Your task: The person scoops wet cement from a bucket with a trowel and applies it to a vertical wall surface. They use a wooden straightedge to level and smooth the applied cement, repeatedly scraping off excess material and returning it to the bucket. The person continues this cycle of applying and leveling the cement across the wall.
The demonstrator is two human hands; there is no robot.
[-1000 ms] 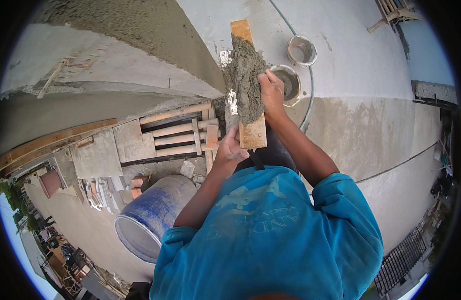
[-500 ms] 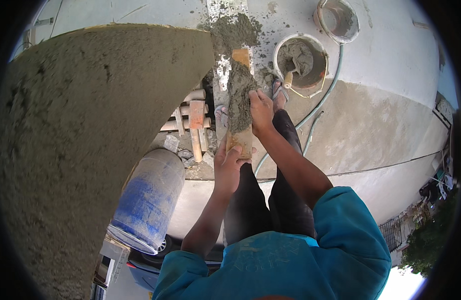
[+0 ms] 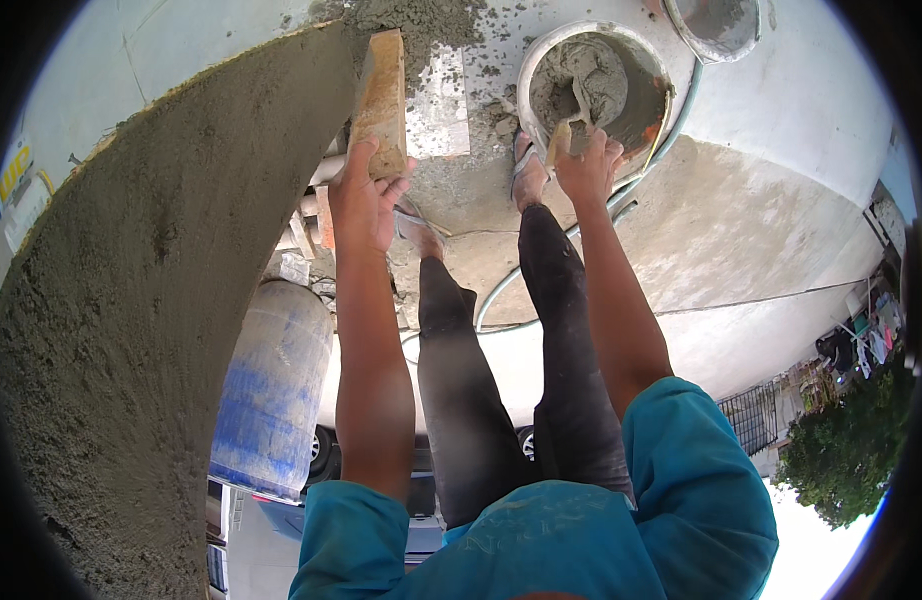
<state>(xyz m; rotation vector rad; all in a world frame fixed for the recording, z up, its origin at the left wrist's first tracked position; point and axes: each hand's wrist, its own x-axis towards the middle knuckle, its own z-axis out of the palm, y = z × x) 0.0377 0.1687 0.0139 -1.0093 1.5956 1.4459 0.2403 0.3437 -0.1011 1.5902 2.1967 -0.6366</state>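
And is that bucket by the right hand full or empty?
Partly full: grey mortar sits inside the bucket, but some of its inner wall shows above it.

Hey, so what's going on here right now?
A person in a teal shirt holds a wooden board with the left hand, beside a rough grey surface. The right hand is at a pale-handled tool in a bucket of grey mix; whether it grips is unclear.
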